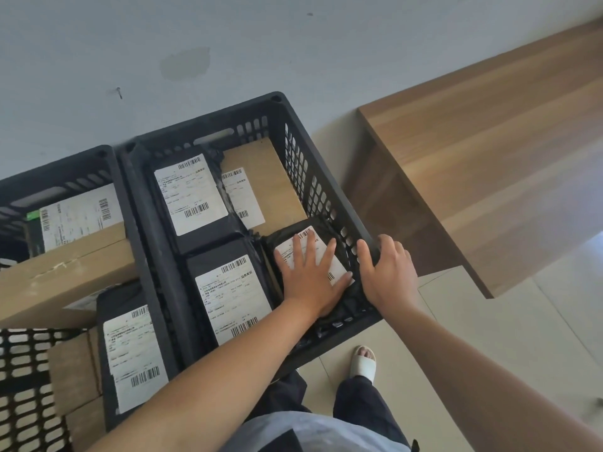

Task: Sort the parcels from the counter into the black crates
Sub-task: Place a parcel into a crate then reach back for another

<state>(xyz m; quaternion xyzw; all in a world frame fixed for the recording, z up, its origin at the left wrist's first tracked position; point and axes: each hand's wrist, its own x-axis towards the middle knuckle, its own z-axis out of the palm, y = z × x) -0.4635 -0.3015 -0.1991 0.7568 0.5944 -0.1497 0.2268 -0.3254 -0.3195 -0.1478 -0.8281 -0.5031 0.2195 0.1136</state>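
Observation:
A black slotted crate (321, 164) stands in the middle, packed with labelled parcels. My left hand (311, 275) lies flat, fingers spread, pressing on a small black parcel with a white label (339, 267) in the crate's near right corner. My right hand (386, 269) grips the crate's right rim beside that parcel. Two larger black parcels (191, 194) (231, 298) and a brown cardboard box (264, 177) fill the remainder of the crate.
A second black crate (65, 168) at the left holds cardboard boxes and a black parcel (133, 353). The wooden counter (489, 151) runs along the right. A grey wall is behind. Tiled floor and my sandalled foot (363, 360) lie below.

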